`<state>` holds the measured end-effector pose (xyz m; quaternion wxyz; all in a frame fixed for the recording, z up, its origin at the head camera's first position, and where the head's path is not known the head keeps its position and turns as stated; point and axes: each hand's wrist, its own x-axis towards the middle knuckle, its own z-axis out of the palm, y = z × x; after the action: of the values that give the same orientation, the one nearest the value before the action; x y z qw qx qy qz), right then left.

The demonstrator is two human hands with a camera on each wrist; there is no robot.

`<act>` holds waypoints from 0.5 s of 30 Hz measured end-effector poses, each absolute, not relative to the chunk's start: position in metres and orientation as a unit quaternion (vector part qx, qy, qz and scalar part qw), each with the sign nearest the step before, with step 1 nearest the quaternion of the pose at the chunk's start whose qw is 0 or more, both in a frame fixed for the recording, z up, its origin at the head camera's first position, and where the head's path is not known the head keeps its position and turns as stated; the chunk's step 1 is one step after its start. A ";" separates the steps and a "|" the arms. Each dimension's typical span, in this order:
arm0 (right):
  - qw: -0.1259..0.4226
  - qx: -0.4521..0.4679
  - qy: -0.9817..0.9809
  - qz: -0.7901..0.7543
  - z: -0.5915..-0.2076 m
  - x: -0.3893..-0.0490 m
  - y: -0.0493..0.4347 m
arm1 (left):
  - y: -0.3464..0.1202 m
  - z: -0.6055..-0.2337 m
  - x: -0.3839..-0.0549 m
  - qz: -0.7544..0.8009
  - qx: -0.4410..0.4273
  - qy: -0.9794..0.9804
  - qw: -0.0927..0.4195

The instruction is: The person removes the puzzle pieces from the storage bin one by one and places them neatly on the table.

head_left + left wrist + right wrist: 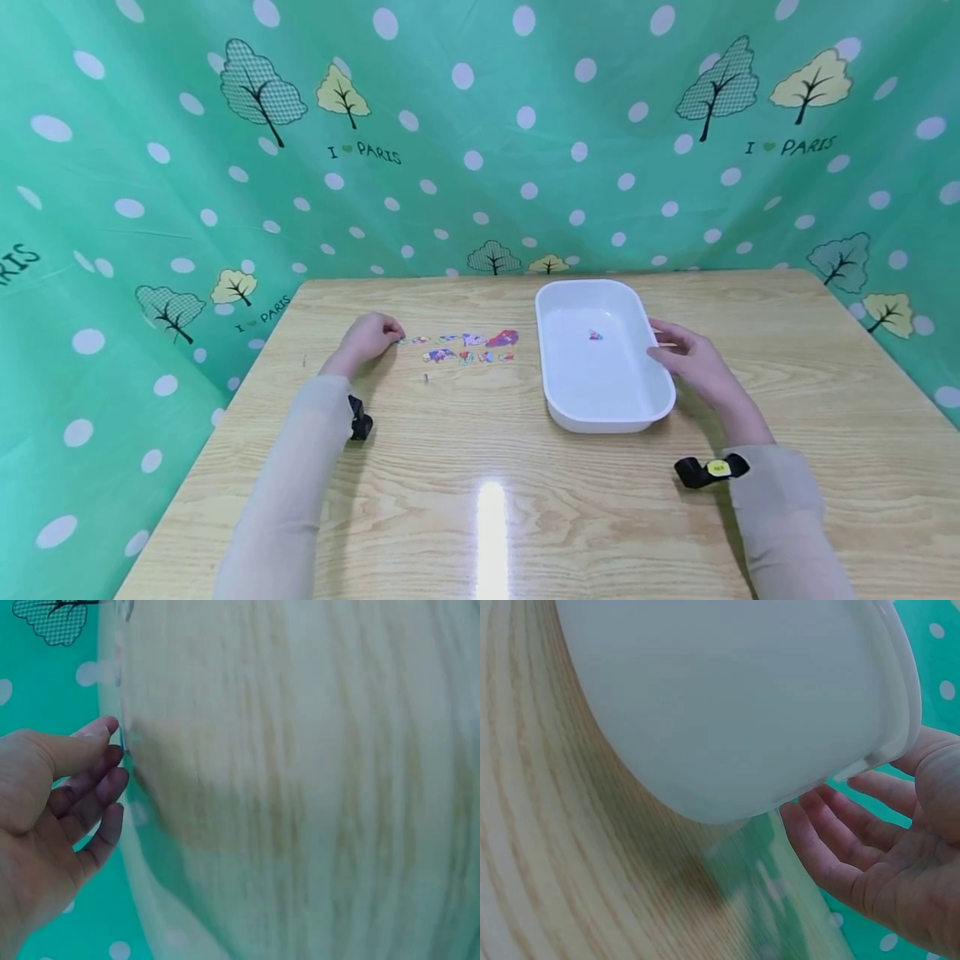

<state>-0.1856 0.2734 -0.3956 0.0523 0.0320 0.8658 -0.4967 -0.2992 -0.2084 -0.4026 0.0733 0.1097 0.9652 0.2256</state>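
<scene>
In the head view my left hand (369, 337) is low over the table at the left end of a row of small colourful flat pieces (472, 340). Its thumb and forefinger pinch a tiny flat piece (402, 340), mostly hidden by the fingertips. The left wrist view shows this hand (67, 795) with the fingertips close together at the tabletop. On the right, my right hand (693, 362) grips the side of a white plastic basin (603, 392), thumb at the rim and fingers against the outer wall. One small colourful piece (596, 335) lies inside the basin.
A second row of colourful pieces (441, 355) lies nearer me, with one tiny piece (426, 378) below it. The wooden table (420, 483) backs onto a green dotted curtain (450, 167). A strip of light reflects off the table's front.
</scene>
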 end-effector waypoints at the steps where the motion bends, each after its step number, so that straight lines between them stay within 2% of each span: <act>1: 0.051 0.025 0.865 -0.498 -0.395 -0.186 0.274 | -0.207 -0.401 -0.299 0.228 0.108 0.965 0.073; 7: 0.049 0.024 0.866 -0.498 -0.395 -0.185 0.275 | -0.190 -0.390 -0.304 0.242 0.130 0.959 0.071; 15: 0.040 0.019 0.858 -0.512 -0.414 -0.195 0.285 | -0.142 -0.366 -0.304 0.239 0.182 0.950 0.080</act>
<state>-0.1947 0.2849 -0.4138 0.0402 0.0186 0.8580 -0.5117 -0.3039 -0.1420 -0.3657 0.0796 0.1823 0.9503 0.2394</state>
